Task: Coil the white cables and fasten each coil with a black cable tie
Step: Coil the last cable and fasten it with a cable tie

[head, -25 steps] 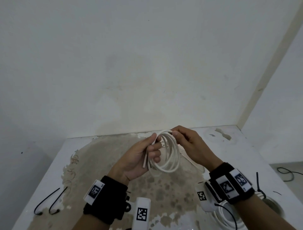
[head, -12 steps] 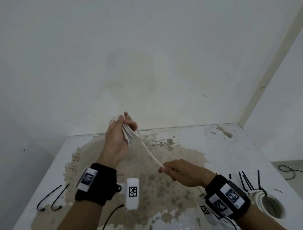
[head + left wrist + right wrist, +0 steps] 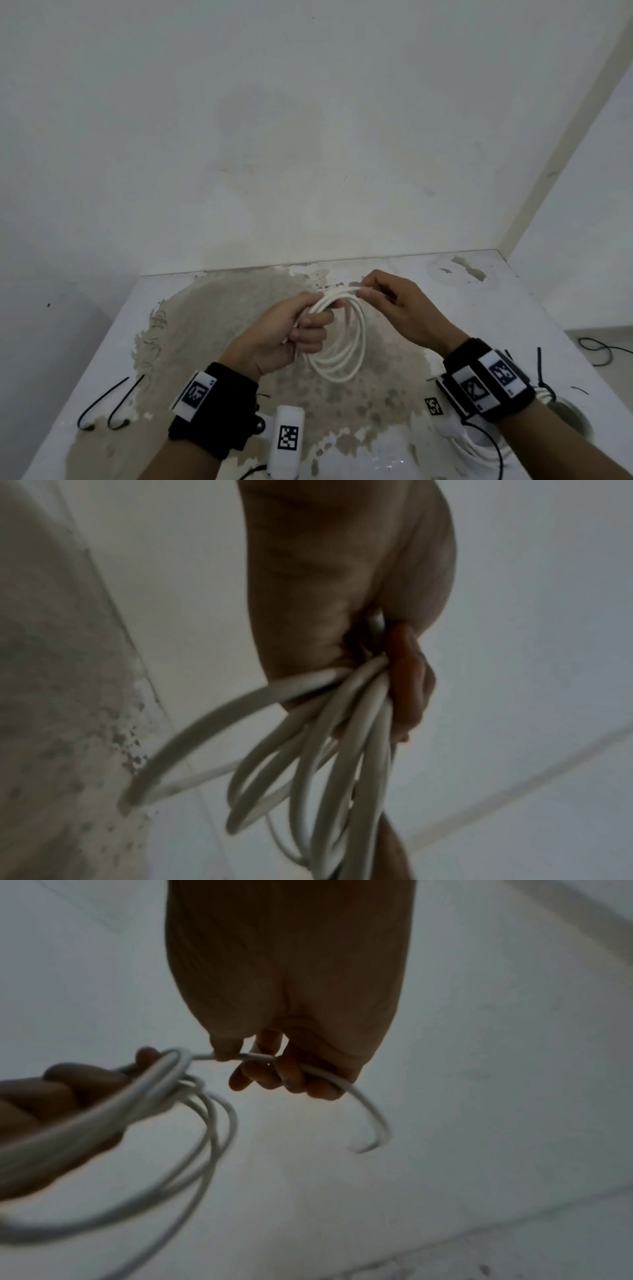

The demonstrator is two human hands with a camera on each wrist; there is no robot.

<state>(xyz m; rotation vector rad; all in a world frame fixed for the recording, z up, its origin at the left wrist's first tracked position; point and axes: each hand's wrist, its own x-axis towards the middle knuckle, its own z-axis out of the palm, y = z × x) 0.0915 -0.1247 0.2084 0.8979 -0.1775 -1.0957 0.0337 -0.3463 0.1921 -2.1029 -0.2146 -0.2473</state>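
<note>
A white cable (image 3: 346, 356) wound into several loops hangs in the air over the stained table (image 3: 205, 325). My left hand (image 3: 301, 329) grips the bundle at its left side, fingers curled round the strands (image 3: 342, 737). My right hand (image 3: 373, 294) pinches the cable at the top of the coil, and a short free end (image 3: 369, 1123) curves out below its fingers. Two black cable ties (image 3: 106, 407) lie at the table's front left. More black ties (image 3: 541, 370) stand near another white cable coil (image 3: 479, 448) at the front right.
A white wall rises behind the table and a corner post stands at the right. A black wire (image 3: 599, 349) lies on the floor beyond the table's right edge. A round hole (image 3: 568, 414) shows in the table at the front right.
Half a second ago my hands were apart, the left raised with the coil and the right pulling cable taut. Now they have come together and one more loop lies on the coil.
</note>
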